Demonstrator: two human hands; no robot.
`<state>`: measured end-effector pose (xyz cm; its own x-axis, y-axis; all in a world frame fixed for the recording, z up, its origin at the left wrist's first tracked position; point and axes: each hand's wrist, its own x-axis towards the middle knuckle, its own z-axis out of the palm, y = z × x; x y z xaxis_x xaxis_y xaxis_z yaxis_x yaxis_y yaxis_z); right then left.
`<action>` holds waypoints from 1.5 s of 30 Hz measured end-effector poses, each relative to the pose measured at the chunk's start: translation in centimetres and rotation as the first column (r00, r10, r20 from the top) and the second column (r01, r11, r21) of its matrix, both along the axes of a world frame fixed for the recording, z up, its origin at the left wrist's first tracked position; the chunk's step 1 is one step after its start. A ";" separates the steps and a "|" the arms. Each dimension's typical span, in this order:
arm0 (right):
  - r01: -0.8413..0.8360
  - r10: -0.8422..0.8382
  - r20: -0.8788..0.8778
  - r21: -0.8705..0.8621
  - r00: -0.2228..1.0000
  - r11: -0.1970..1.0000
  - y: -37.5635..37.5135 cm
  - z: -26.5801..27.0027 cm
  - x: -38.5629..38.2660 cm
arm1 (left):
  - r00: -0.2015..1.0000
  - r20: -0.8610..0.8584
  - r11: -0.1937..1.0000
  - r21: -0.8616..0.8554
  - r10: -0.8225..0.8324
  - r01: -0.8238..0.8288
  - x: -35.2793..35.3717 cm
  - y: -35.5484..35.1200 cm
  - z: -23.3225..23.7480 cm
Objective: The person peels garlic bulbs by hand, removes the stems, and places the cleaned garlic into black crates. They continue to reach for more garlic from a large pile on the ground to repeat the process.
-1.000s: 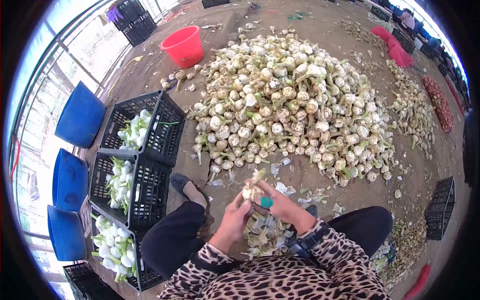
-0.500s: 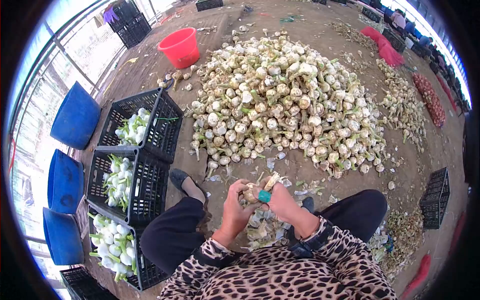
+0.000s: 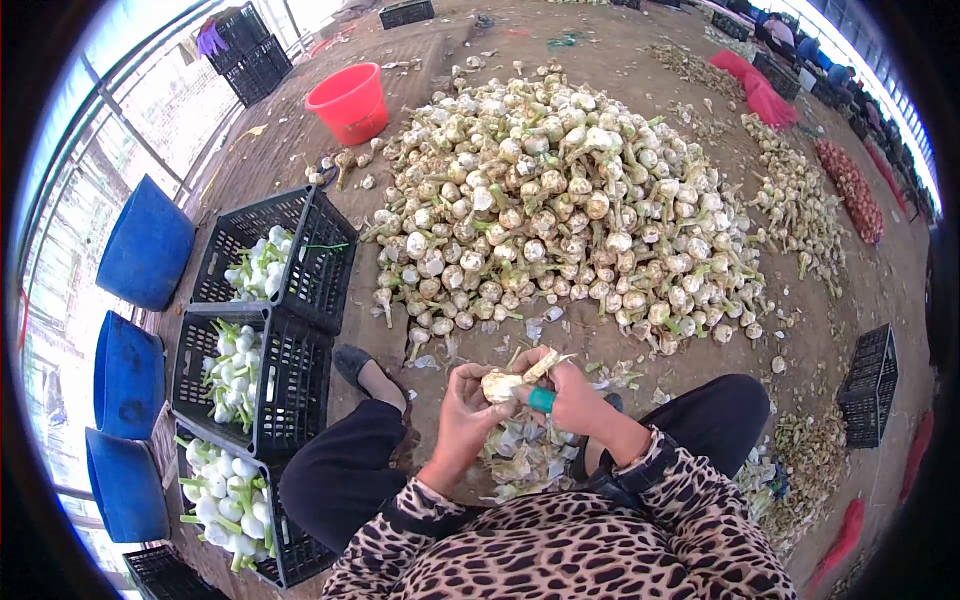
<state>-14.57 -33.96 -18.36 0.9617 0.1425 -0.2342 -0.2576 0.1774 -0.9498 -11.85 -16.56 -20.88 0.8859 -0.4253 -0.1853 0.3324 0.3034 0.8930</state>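
Between my hands, low in the centre of the view, is a garlic bulb [image 3: 501,386] with part of its outer skin off and white showing. My left hand [image 3: 463,412] has its fingers curled round the bulb. My right hand [image 3: 572,400], with a green wrap on a finger, grips the stem side of the same garlic, and a dry strip sticks up from it. Loose skins [image 3: 530,450] lie on the ground below my hands. A large heap of unpeeled garlic [image 3: 570,200] spreads in front of me.
Black crates [image 3: 300,380] holding white garlic stand at my left, beside blue tubs [image 3: 130,375]. Beyond them is a red bucket [image 3: 350,105]. Another black crate [image 3: 868,385] stands at the right. People [image 3: 778,32] sit at the far right.
The hands have opened a little around the garlic, and more of its white surface shows. The view has shifted slightly.
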 end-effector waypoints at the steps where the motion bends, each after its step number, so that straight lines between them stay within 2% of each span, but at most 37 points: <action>1: -0.016 0.016 0.005 0.003 1.000 1.000 -0.2 0.0 0.0 | 0.999 -0.031 1.000 -0.005 -0.016 0.016 0.0 0.0 -0.1; 2: -0.032 0.031 0.010 0.006 0.999 0.999 -0.4 -0.1 0.0 | 0.998 -0.062 0.999 -0.012 -0.033 0.032 0.0 0.1 -0.1; 5: -0.045 0.045 -0.008 0.048 0.999 0.998 -0.6 0.5 0.2 | 0.975 -0.210 0.984 -0.173 -0.074 0.037 0.1 0.0 -0.2; 6: -0.046 0.047 -0.020 0.068 0.999 0.997 -0.5 0.7 0.2 | 0.960 -0.277 0.981 -0.196 -0.049 -0.007 0.1 -0.1 0.2; 8: 0.031 -0.030 0.041 -0.029 0.999 0.999 -0.2 -0.2 0.4 | 0.913 -0.408 0.968 -0.230 -0.005 -0.097 0.0 -0.3 1.0; 12: 0.119 -0.117 0.028 -0.093 0.993 0.989 0.9 0.1 0.2 | 0.961 -0.273 0.980 -0.175 0.047 -0.098 -0.3 -0.5 -0.3; 14: 0.034 -0.034 -0.027 -0.027 0.999 0.999 0.3 0.8 0.3 | 0.963 -0.265 0.989 -0.121 0.053 -0.087 -0.1 -0.1 -0.2; 15: -0.007 0.007 -0.054 0.008 0.998 1.000 0.0 0.9 0.3 | 0.953 -0.303 0.985 -0.158 0.024 -0.075 0.1 0.1 -0.4; 18: -0.073 0.077 0.182 -0.031 0.980 0.997 0.0 0.6 0.7 | 0.913 -0.402 0.965 -0.260 -0.068 -0.043 0.5 0.6 -1.0; 19: -0.114 0.108 0.058 0.109 0.992 0.988 -0.3 1.0 0.6 | 0.899 -0.426 0.958 -0.286 -0.097 -0.032 0.6 0.8 -1.0; 21: -0.078 0.083 -0.003 0.315 0.997 0.946 -0.4 1.2 0.6 | 0.891 -0.434 0.954 -0.301 -0.130 -0.008 0.7 0.8 -0.6; 22: -0.056 0.077 -0.036 0.412 0.996 0.909 -0.4 1.2 0.5 | 0.895 -0.421 0.947 -0.322 -0.145 0.002 0.8 0.9 -0.3; 24: 0.067 0.028 -0.122 0.711 0.992 0.700 -0.3 -0.3 0.2 | 0.902 -0.395 0.931 -0.364 -0.177 0.023 0.8 0.9 -0.1; 26: 0.235 -0.034 -0.242 0.881 0.970 0.411 -0.9 -1.6 0.3 | 0.877 -0.421 0.904 -0.427 -0.231 0.034 0.8 1.1 -0.6; 28: 0.406 -0.094 -0.398 0.910 0.912 0.081 -3.1 -2.5 0.9 | 0.876 -0.428 0.879 -0.476 -0.224 -0.008 0.7 1.2 -0.4; 29: 0.301 -0.235 -0.263 0.943 0.936 0.145 -4.3 -4.4 1.5 | 0.887 -0.421 0.867 -0.496 -0.189 -0.050 0.6 1.2 0.2; 30: 0.305 -0.242 -0.195 0.741 0.950 0.598 -4.8 -4.1 1.2 | 0.898 -0.412 0.852 -0.516 -0.154 -0.090 0.6 1.2 0.6; 31: 0.250 -0.217 -0.132 0.351 0.967 0.902 -5.2 -3.5 0.9 | 0.897 -0.404 0.848 -0.526 -0.178 -0.068 1.0 1.6 0.4; 32: 0.154 -0.167 -0.088 -0.131 0.982 0.979 -5.2 -3.0 0.8 | 0.903 -0.403 0.873 -0.484 -0.151 -0.069 1.2 1.5 0.6; 33: 0.077 0.069 0.190 -0.666 0.979 0.742 -4.4 -2.7 0.2 | 0.906 -0.406 0.894 -0.442 -0.124 -0.075 1.2 1.3 0.8; 36: 0.459 0.032 0.614 -0.622 0.789 0.634 -1.3 1.0 -0.3 | 0.918 -0.379 0.923 -0.383 -0.117 -0.041 0.7 0.5 0.8; 37: 0.412 -0.011 0.591 -0.547 0.806 0.729 -0.3 1.7 -0.3 | 0.922 -0.369 0.928 -0.371 -0.117 -0.031 0.7 0.3 0.5; 40: 0.405 -0.032 0.596 -0.504 0.803 0.763 1.7 0.9 -0.2 | 0.925 -0.360 0.933 -0.360 -0.123 -0.016 0.6 0.3 0.1; 42: 0.440 -0.035 0.619 -0.517 0.784 0.734 1.9 0.1 0.1 | 0.922 -0.375 0.944 -0.329 -0.097 -0.034 0.5 0.5 -0.1; 45: 0.488 -0.024 0.664 -0.524 0.747 0.698 2.2 0.2 0.1 | 0.893 -0.441 0.924 -0.371 -0.093 -0.087 0.1 0.6 -0.4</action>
